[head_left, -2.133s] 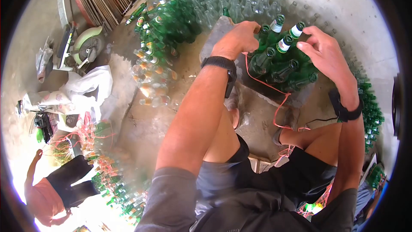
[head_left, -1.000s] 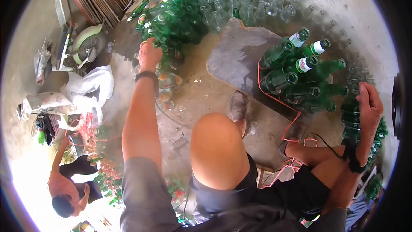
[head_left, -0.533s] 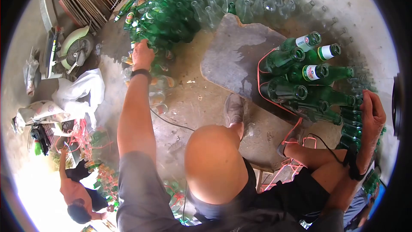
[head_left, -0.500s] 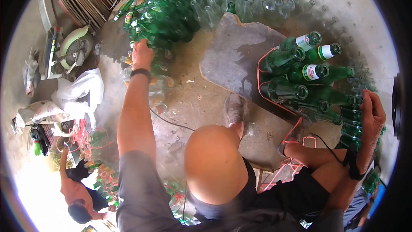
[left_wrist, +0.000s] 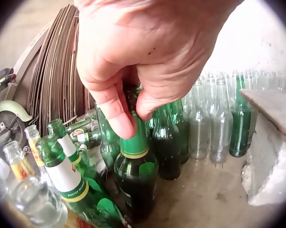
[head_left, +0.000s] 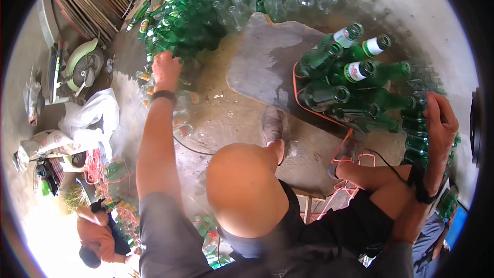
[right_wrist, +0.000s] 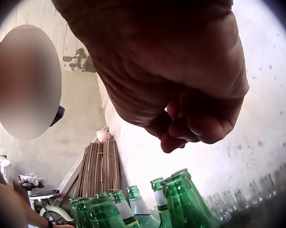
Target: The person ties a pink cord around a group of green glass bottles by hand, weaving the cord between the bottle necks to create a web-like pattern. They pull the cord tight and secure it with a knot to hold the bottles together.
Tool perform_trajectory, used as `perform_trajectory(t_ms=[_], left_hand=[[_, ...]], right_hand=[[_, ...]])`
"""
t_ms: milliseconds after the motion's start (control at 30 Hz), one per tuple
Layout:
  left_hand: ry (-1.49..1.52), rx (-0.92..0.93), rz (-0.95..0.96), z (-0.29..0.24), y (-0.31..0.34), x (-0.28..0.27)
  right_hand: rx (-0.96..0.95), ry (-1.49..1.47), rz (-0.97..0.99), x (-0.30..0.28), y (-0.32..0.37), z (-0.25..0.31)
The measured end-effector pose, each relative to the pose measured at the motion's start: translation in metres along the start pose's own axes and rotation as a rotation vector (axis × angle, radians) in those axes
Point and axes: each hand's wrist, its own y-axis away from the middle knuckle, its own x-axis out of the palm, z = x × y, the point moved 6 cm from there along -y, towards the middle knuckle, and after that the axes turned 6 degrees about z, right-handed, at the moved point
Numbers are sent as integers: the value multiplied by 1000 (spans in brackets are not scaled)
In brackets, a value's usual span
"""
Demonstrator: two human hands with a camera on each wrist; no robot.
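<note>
Green bottles (head_left: pixel 182 23) are crowded at the far left, and one dark bottle (left_wrist: pixel 133 178) at their near edge is pinched by the left hand (head_left: pixel 165 72). Its neck is held between the thumb and the fingers, and green foil (left_wrist: pixel 134 142) is seen just under them. The bottle is held nearly upright; whether its bottom is touching the floor (head_left: pixel 226 113) cannot be told. Just to its left, necks wrapped in white paper (left_wrist: pixel 68 176) are seen, tilted. Farther left, yellow labels (left_wrist: pixel 20 167) are stuck on clear glass.

At the right, the right hand (head_left: pixel 441 123) is held up beside a bunch (head_left: pixel 323 95) of green bottles. Its fingers are loosely bent and close together, and bottle tops are seen below it. The bunch is set on the right part of a gray slab (head_left: pixel 260 62). Red string (head_left: pixel 349 135) is laid along its left and near sides and is hung down from there.

Clear bottles (head_left: pixel 293 0) are lined up at the far side, near a pale wall (head_left: pixel 411 5). At the left, a wheel (head_left: pixel 85 69) and a white bag (head_left: pixel 92 118) are seen. Another person (head_left: pixel 98 231) is seen at the near left.
</note>
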Motion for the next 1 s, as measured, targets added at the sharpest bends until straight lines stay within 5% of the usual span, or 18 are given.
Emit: perform_trajectory(t_ms=[400, 667, 1000], left_hand=[[128, 276, -218, -93, 88, -223], [417, 312, -167, -157, 136, -355], [487, 509, -213, -279, 183, -422]], right_hand=[[-165, -97, -25, 0, 27, 45], [-245, -273, -25, -9, 33, 43], [-279, -394, -28, -7, 29, 27]])
